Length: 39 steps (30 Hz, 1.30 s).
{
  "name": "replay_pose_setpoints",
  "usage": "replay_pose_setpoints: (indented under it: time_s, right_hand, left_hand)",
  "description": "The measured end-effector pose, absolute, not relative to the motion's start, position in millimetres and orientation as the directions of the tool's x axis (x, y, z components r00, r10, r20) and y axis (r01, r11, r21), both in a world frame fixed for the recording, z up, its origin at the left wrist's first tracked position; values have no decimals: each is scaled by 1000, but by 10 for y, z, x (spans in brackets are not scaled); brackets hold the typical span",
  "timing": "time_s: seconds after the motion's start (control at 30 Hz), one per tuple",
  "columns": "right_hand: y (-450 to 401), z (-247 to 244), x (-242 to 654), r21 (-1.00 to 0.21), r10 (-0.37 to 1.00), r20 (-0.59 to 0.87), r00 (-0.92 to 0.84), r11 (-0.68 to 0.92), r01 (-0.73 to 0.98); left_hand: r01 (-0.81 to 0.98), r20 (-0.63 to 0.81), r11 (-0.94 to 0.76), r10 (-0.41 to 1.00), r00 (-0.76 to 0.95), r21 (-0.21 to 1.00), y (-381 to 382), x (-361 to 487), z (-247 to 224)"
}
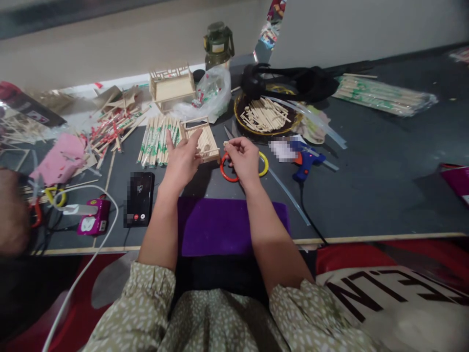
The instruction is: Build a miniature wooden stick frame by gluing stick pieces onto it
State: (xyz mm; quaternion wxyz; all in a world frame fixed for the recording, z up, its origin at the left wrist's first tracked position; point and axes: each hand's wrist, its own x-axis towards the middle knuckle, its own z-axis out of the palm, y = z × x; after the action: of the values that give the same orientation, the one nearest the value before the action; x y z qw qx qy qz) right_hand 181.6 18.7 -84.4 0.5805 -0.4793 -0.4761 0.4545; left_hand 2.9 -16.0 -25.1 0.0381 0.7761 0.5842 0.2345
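Note:
My left hand [183, 161] is at the near left side of a small model made of wooden sticks [207, 139]. Two of its fingers point outward, while the others and the thumb close on the model's edge, partly hidden. Just right of the model, my right hand [245, 159] pinches a tiny pale piece of wood [226, 143] between thumb and fingertips. Scissors with one red handle [224, 172] and one yellow handle [264, 164] lie under and behind this hand. Wrapped chopsticks [156, 142] lie left of the model.
A basket [240, 120] of cut sticks stands behind. On the right lie a blue glue gun [308, 164] and packed chopsticks [388, 95]. A phone [141, 198], a purple cloth [216, 227] and a finished-looking stick piece [174, 89] surround the hands. Another person's arm [12, 212] is far left.

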Motion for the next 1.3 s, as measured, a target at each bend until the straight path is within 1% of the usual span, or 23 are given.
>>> replay_pose_setpoints:
  time_s: [0.1, 0.27, 0.5, 0.77, 0.87, 0.97, 1.03, 1.2, 1.3]
  right_hand:
    - [182, -843, 1816, -989, 984, 122, 132, 132, -73]
    - [176, -834, 1821, -987, 982, 136, 131, 145, -66]
    - [165, -810, 1814, -984, 981, 154, 116, 163, -68]
    - [109, -719, 1949, -972, 968, 235, 88, 233, 27]
    - [93, -704, 2002, -980, 979, 197, 49, 196, 26]
    - [86, -704, 2005, -992, 991, 128, -30, 128, 1]
    - [80, -693, 1994, -993, 991, 115, -71, 114, -11]
    - [59, -621, 2017, -976, 974, 212, -77, 216, 41]
    - [46, -589, 2058, -971, 969, 225, -97, 232, 57]
  left_hand:
    - [891, 322, -308, 925, 200, 332, -153, 27, -267]
    - [874, 321, -309, 928, 190, 375, -151, 38, -274]
    - [862, 332, -305, 928, 172, 405, -163, 58, -269]
    - [875, 326, -297, 930, 173, 382, -173, 55, -258]
    - [877, 335, -305, 925, 180, 372, -191, 54, -247]
    - [881, 329, -304, 926, 184, 363, -210, 55, -223]
    - [883, 323, -305, 927, 189, 358, -216, 55, -207]
    - [900, 310, -292, 931, 190, 323, -207, 48, -197]
    - [900, 316, -302, 927, 202, 312, -206, 46, -205]
